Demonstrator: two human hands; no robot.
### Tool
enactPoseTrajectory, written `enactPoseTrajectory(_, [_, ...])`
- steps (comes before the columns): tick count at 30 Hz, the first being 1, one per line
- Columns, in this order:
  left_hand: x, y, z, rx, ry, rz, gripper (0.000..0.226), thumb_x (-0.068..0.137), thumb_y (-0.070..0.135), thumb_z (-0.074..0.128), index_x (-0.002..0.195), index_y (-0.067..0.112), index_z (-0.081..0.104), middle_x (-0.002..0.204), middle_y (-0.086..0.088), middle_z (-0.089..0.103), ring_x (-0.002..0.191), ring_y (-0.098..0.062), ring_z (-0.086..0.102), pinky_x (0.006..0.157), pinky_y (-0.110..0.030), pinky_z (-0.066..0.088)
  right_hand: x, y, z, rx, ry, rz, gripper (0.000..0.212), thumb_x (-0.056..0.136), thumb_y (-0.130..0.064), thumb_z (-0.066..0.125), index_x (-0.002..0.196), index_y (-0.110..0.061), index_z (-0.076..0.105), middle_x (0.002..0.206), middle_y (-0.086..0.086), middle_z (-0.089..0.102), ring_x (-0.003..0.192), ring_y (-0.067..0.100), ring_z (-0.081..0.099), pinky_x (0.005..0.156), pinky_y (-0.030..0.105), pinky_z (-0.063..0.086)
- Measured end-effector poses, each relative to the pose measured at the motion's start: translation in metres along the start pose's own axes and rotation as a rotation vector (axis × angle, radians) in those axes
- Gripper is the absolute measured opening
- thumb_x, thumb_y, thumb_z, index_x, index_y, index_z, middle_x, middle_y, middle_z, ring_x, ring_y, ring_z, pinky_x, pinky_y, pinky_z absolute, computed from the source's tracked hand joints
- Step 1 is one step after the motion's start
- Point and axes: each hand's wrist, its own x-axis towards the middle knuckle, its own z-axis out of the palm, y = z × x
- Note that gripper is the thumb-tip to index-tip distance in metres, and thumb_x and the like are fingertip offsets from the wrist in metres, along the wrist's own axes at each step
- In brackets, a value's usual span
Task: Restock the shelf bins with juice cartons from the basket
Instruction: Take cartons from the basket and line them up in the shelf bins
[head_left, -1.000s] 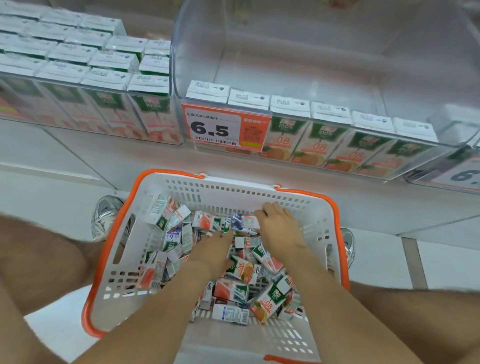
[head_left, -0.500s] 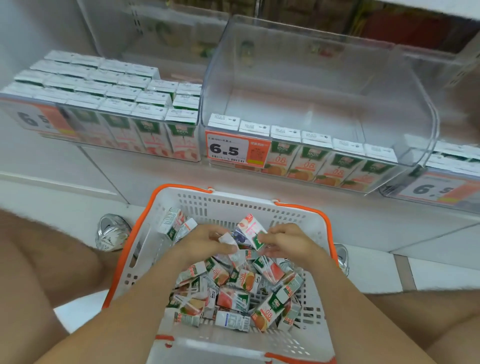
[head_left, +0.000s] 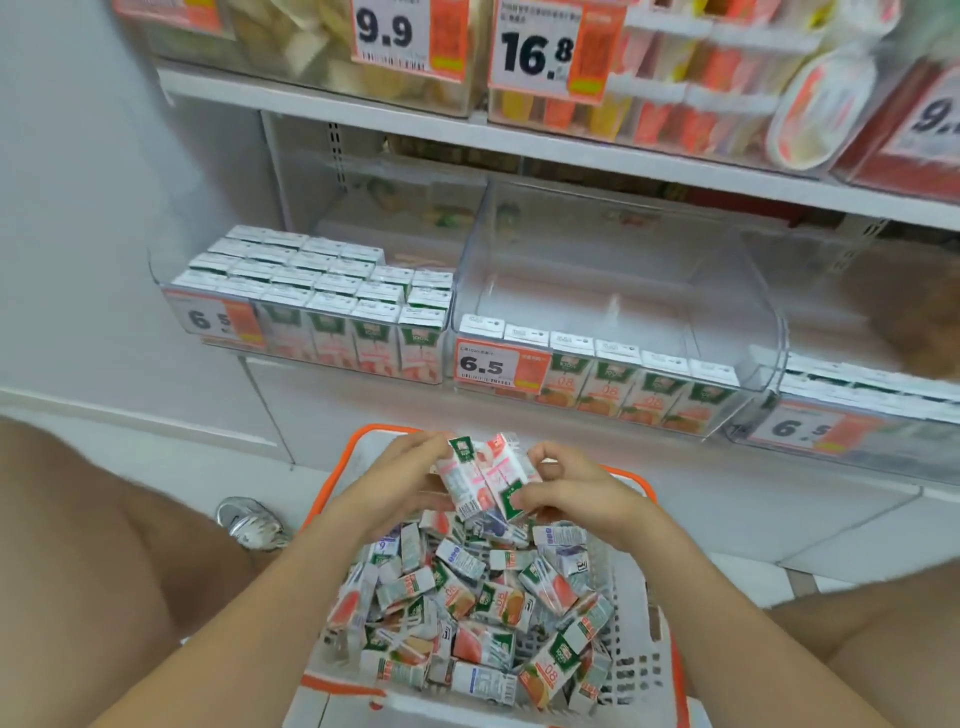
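A white basket with an orange rim (head_left: 667, 654) sits on the floor between my knees, full of several small juice cartons (head_left: 467, 597) lying jumbled. Above its far end, my left hand (head_left: 387, 483) and my right hand (head_left: 576, 491) together hold a small bunch of pink-and-white juice cartons (head_left: 485, 478), fingers curled around them from either side. On the low shelf, the left clear bin (head_left: 311, 306) is packed with cartons. The middle clear bin (head_left: 623, 291) holds only one front row of orange cartons (head_left: 623, 379), with bare room behind.
A third bin (head_left: 857, 410) with a 6.5 price tag stands at the right. An upper shelf (head_left: 519, 135) carries other packaged goods and price tags. My bare knees flank the basket; a grey shoe (head_left: 249, 522) shows at its left on the white floor.
Both hands rose out of the basket with a bunch of cartons gripped between them. The view tilted upward, revealing the upper shelf.
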Motion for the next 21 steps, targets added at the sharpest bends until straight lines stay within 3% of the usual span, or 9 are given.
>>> enactPoseTrajectory(3, [-0.014, 0.017, 0.002, 0.022, -0.023, 0.039, 0.038, 0.1, 0.013, 0.052, 0.128, -0.012, 0.057, 0.11, -0.026, 0.073, 0.088, -0.034, 0.069, 0.079, -0.047, 0.058, -0.016, -0.03, 0.007, -0.075, 0.03, -0.08, 0.038, 0.082, -0.012, 0.081, 0.109, -0.009, 0.054, 0.093, 0.011, 0.072, 0.067, 0.017, 0.07, 0.068, 0.038, 0.046])
enactPoseTrajectory(5, [-0.026, 0.032, 0.0, 0.075, -0.033, 0.085, 0.03, 0.106, 0.012, 0.051, 0.13, 0.0, 0.065, 0.119, -0.025, 0.074, 0.096, -0.03, 0.071, 0.083, -0.045, 0.057, -0.023, -0.048, 0.014, -0.074, 0.128, -0.189, 0.027, 0.09, -0.009, 0.078, 0.11, -0.003, 0.06, 0.095, 0.012, 0.078, 0.068, 0.019, 0.073, 0.063, 0.034, 0.048])
enactPoseTrajectory(9, [-0.051, 0.078, -0.013, 0.199, 0.002, 0.216, 0.029, 0.104, 0.008, 0.059, 0.129, 0.019, 0.067, 0.115, -0.018, 0.076, 0.097, -0.029, 0.074, 0.083, -0.044, 0.059, -0.034, -0.084, 0.034, -0.117, 0.46, -0.576, 0.012, 0.091, -0.023, 0.082, 0.101, -0.022, 0.076, 0.096, -0.001, 0.078, 0.085, 0.021, 0.073, 0.075, 0.039, 0.058])
enactPoseTrajectory(13, [-0.071, 0.13, -0.033, 0.321, 0.103, 0.379, 0.033, 0.097, 0.0, 0.066, 0.123, 0.02, 0.07, 0.113, -0.01, 0.078, 0.093, -0.026, 0.078, 0.087, -0.046, 0.063, -0.042, -0.126, 0.054, -0.093, 0.615, -0.775, 0.022, 0.089, -0.028, 0.084, 0.106, -0.037, 0.073, 0.094, -0.014, 0.075, 0.08, 0.006, 0.067, 0.07, 0.025, 0.054])
enactPoseTrajectory(17, [-0.083, 0.172, -0.055, 0.417, 0.239, 0.527, 0.041, 0.091, -0.003, 0.072, 0.123, 0.022, 0.072, 0.115, -0.001, 0.079, 0.097, -0.019, 0.079, 0.091, -0.042, 0.063, -0.027, -0.162, 0.057, -0.427, 0.74, -1.03, 0.034, 0.096, -0.037, 0.076, 0.125, -0.02, 0.068, 0.11, -0.007, 0.067, 0.096, 0.007, 0.061, 0.083, 0.017, 0.047])
enactPoseTrajectory(21, [-0.073, 0.202, -0.071, 0.588, 0.292, 0.689, 0.037, 0.094, 0.011, 0.074, 0.121, 0.036, 0.071, 0.119, 0.013, 0.075, 0.112, -0.011, 0.07, 0.101, -0.045, 0.057, 0.013, -0.198, 0.048, -0.705, 0.783, -0.997, 0.039, 0.095, -0.017, 0.074, 0.131, -0.014, 0.061, 0.119, 0.002, 0.062, 0.109, 0.021, 0.06, 0.092, 0.027, 0.045])
